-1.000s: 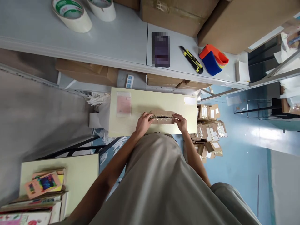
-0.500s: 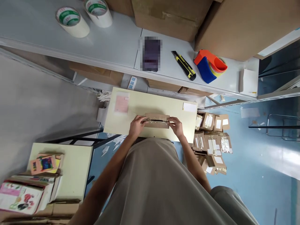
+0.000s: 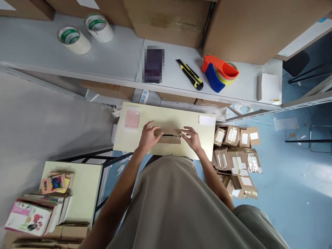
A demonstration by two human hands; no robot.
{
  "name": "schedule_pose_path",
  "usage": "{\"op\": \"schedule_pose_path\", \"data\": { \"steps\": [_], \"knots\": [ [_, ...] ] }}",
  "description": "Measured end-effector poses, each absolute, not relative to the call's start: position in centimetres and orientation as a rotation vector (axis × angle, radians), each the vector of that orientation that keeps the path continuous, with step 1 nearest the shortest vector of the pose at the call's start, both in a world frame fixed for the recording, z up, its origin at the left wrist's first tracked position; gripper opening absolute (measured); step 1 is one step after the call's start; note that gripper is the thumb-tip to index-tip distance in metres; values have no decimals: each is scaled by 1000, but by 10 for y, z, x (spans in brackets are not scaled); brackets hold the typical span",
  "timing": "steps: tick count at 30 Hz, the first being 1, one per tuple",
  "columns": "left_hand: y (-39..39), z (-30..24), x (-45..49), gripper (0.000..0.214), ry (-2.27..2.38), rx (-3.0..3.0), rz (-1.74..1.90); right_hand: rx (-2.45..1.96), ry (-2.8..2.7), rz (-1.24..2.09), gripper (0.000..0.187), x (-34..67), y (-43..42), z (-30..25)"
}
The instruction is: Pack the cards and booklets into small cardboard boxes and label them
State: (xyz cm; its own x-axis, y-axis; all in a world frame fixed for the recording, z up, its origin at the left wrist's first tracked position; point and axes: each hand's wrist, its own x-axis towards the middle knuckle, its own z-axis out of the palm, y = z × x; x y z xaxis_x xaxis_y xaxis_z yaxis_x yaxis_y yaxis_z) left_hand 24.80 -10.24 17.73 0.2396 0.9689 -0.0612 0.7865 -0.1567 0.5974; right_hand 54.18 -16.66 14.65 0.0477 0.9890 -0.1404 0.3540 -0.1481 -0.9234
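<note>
A small brown cardboard box [image 3: 169,139] lies on the pale yellow table in front of my body, with a dark slit along its top and shiny clear tape near the slit. My left hand [image 3: 148,137] is at the box's left end, thumb on the top by the slit and fingers curled over the far side. At the right end, my right hand [image 3: 192,139] has its thumb and fingertips on the box's edge. Both hands hold the box between them. Its far flap looks blurred.
A pink slip [image 3: 132,119] and a white label [image 3: 206,120] lie on the table [image 3: 166,114]. The shelf above carries a yellow utility knife [image 3: 190,75], an orange tape dispenser [image 3: 220,72] and tape rolls [image 3: 75,40]. Taped boxes [image 3: 237,160] are piled on the right; books [image 3: 31,216] at left.
My fingers have spread wider at both ends of the box. The far flap now looks blurred, and the box sits slightly lower and further left in view. The camera view has shifted.
</note>
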Motion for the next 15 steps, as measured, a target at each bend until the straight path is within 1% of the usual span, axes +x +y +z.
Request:
{"op": "schedule_pose_path", "data": {
  "steps": [2,6,9,12,15],
  "knots": [
    [-84,200,272,21,1458,2043,590,-1559,-1437,990,46,557,-149,179],
    [-38,257,332,22,1200,2115,791,-1561,-1557,574,45,601,-96,257],
    [-10,298,376,23,1067,2164,948,-1627,-1669,235,50,634,-49,301],
    [4,326,408,23,973,2197,1049,-1735,-1740,35,50,657,-4,314],
    [4,337,424,23,923,2215,1078,-1820,-1753,-24,46,668,31,303]
  ]
}}
